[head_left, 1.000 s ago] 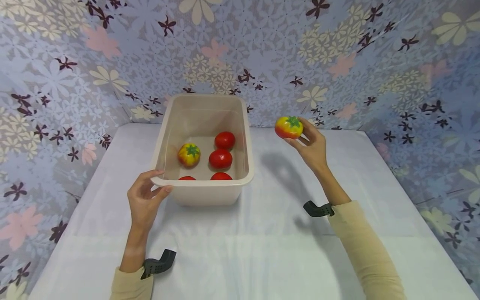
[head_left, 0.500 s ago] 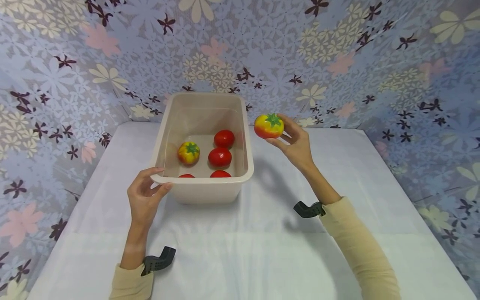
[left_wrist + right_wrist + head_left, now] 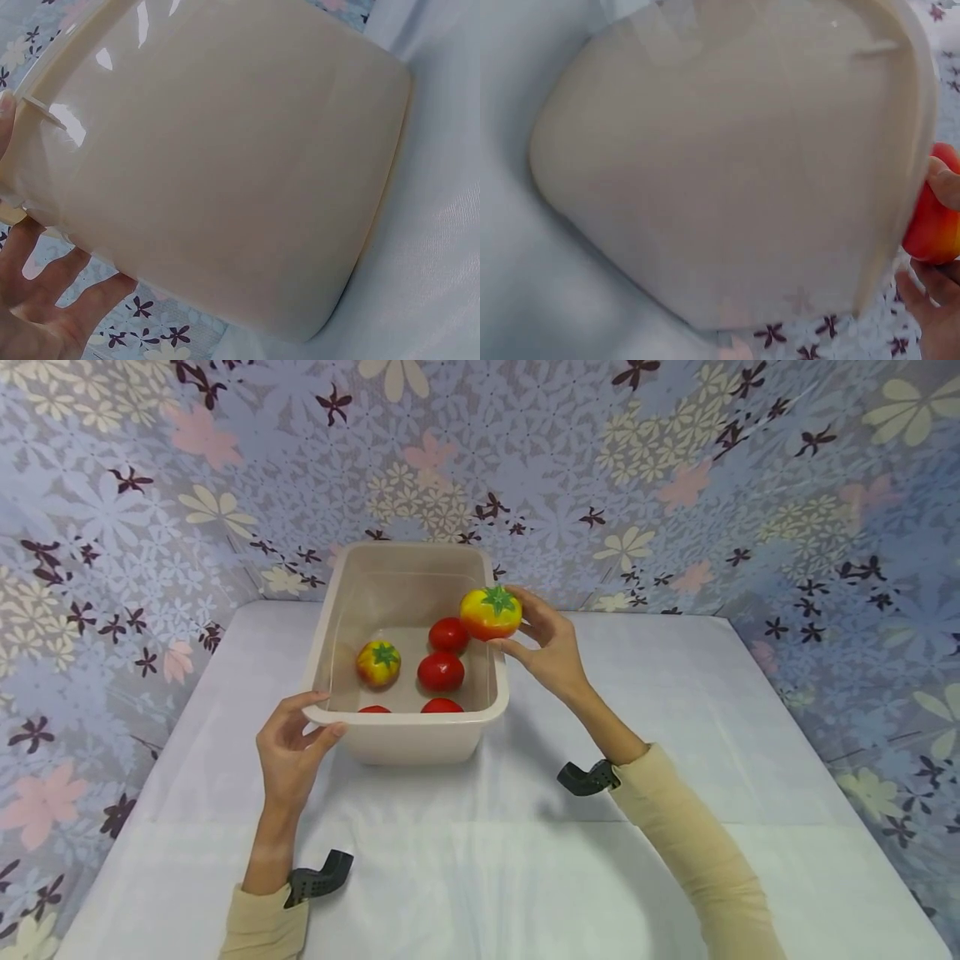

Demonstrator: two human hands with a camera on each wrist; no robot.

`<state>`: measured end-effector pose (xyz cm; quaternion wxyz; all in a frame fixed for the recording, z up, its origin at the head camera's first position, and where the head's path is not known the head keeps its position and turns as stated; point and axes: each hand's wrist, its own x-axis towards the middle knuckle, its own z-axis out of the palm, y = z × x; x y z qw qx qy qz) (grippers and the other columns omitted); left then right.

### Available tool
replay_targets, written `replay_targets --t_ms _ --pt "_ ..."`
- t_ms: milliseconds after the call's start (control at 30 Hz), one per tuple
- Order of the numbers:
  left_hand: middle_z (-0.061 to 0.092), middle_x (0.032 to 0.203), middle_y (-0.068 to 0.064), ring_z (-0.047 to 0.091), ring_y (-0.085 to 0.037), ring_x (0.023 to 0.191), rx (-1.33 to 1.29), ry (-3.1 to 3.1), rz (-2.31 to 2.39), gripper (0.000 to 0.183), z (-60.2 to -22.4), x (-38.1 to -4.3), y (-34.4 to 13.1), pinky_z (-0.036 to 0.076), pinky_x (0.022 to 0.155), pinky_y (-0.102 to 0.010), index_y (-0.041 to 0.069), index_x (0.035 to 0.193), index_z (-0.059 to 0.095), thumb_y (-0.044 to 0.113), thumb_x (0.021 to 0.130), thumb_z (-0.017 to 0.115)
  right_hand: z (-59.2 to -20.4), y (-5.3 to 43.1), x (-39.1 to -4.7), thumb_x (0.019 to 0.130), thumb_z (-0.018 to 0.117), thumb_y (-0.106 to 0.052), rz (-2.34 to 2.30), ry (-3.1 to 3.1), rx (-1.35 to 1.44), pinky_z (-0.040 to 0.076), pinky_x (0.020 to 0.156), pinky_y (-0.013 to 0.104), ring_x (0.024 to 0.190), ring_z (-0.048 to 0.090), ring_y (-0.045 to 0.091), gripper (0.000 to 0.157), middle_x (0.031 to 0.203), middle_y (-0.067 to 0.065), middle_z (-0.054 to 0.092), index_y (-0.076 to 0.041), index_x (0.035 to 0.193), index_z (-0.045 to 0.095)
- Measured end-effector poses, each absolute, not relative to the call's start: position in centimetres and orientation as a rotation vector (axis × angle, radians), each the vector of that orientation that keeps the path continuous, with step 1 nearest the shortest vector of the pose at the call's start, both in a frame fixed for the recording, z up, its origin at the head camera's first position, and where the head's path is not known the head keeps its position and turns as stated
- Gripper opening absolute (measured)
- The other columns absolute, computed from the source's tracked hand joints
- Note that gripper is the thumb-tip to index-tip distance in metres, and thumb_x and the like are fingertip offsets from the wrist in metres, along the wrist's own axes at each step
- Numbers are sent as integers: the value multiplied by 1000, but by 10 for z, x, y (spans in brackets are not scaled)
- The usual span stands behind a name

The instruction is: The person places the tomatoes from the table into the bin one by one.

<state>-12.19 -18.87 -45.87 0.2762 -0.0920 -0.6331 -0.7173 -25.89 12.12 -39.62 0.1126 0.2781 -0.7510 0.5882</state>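
Note:
In the head view my right hand [image 3: 551, 647] holds a yellow-and-red tomato [image 3: 489, 614] with a green star-shaped top between thumb and fingers. That tomato is above the right rim of a beige plastic bin [image 3: 420, 739]. The right wrist view shows its red side [image 3: 934, 229] beside the bin's rim. My left hand [image 3: 288, 756] pinches the bin's near left corner, thumb outside and fingers over the rim. Inside lie another yellow-and-red tomato [image 3: 378, 664], a red one [image 3: 449, 635] and a second red one [image 3: 441, 672]. Two more red tops are partly hidden by the front wall.
A white cloth [image 3: 465, 868] covers the table under the bin. Behind and at both sides hangs a flowered fabric [image 3: 540, 468]. Each wrist wears a black camera mount, such as the right one [image 3: 588, 778].
My right hand has carried the yellow-and-red tomato leftward, from the bin's right side to over its right rim. The left hand keeps its grip on the corner.

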Motion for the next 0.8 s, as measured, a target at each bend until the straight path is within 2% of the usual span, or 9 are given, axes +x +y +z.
replay_targets --t_ms 100,267,467,800 --pt "65 116 -8 61 -19 110 -248 -1703 -1930 40 -460 -122 -188 55 85 -23 -9 113 62 -20 75 69 -398 112 -255 79 77 2 1698 -2214 840 41 111 35 129 53 25 65 140 15 55 0 139 50" --pt "66 114 -9 62 -19 109 -228 -1722 -1929 41 -462 -121 -188 55 85 -23 -11 113 60 -18 74 70 -385 97 -237 78 77 3 1670 -2294 782 32 117 42 131 50 32 65 140 20 54 4 137 50" --pt "65 114 -9 61 -20 110 -233 -1704 -1938 43 -461 -122 -186 55 85 -23 -5 114 64 -20 74 69 -375 90 -228 80 76 1 1639 -2366 762 31 117 44 133 48 33 63 140 21 53 5 137 50" --pt "65 119 -10 61 -18 111 -229 -1721 -1927 40 -467 -125 -186 55 85 -23 -11 114 60 -14 76 73 -384 93 -234 80 75 3 1710 -2350 798 30 117 46 133 48 32 62 140 22 52 7 137 49"
